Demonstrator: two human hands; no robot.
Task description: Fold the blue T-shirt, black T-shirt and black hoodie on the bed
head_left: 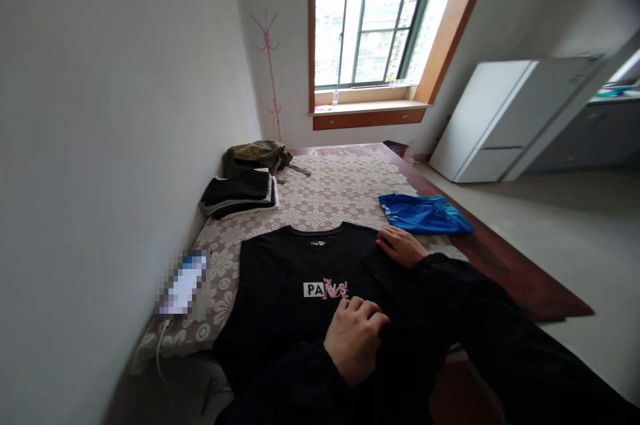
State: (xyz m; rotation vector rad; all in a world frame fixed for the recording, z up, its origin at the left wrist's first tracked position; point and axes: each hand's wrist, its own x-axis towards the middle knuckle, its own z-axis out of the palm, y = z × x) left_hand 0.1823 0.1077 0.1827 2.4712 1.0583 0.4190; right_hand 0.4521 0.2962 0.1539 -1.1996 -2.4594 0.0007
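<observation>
Hands rest on the black T-shirt [300, 278] we have laid flat on the bed [330, 195]: our left hand [356, 338] curled loosely below the printed logo, our right hand [400, 245] flat, fingers together, by its shoulder. Its collar points toward the window [373, 18]. Blue shorts [425, 213] lie just right; folded dark clothes [240, 193] lie beyond.

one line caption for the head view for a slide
Both hands, left hand and right hand, rest on a black T-shirt spread on a floral-covered bed.

Flower-patterned bed [330, 195] with black T-shirt [300, 272], blue garment [425, 214], folded clothes [240, 193].
</observation>
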